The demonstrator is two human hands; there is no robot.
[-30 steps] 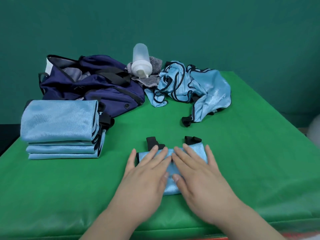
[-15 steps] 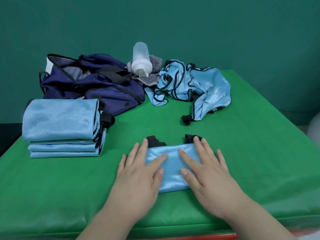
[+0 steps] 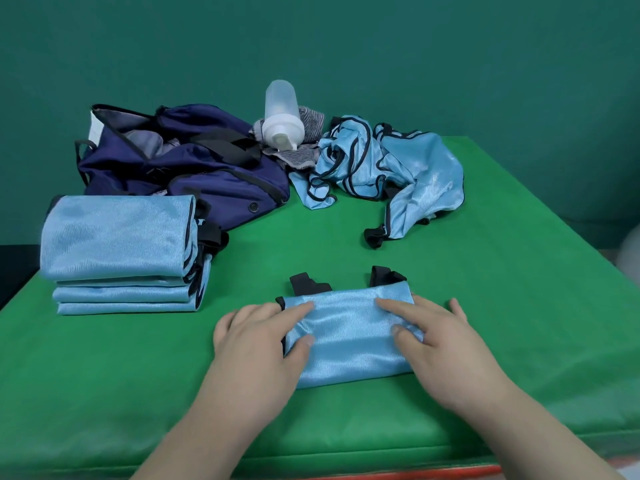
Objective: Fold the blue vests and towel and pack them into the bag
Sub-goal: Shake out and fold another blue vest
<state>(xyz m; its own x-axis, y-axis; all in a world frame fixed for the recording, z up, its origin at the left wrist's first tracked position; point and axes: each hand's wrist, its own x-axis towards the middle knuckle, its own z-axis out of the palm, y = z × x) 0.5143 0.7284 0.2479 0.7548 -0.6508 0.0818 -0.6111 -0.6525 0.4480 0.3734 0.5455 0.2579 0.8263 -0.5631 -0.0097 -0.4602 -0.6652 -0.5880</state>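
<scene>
Flat on the cloth, the left hand [image 3: 256, 344] presses the left end of a folded blue vest [image 3: 349, 344], with its forefinger and thumb laid on top and its other fingers bent at the vest's edge; nothing is pinched. The right hand [image 3: 443, 348] presses the right end in the same way, forefinger and thumb on the fabric and the remaining fingers spread over the edge onto the green table [image 3: 502, 306]. Neither hand grasps anything; both are released and only bear down.

That vest lies near the front edge of the table, with two black strap ends [image 3: 308, 284] sticking out from its far side. To the left, well apart, sits a stack of folded vests [image 3: 114, 237]. Just behind the stack, the navy bag [image 3: 207, 174] lies open and slumped. Right of the bag lies a grey striped towel [image 3: 301, 157], with a white plastic bottle [image 3: 282, 119] resting on it. Beside the towel, further right, a heap of unfolded vests [image 3: 415, 161] lies crumpled.
</scene>
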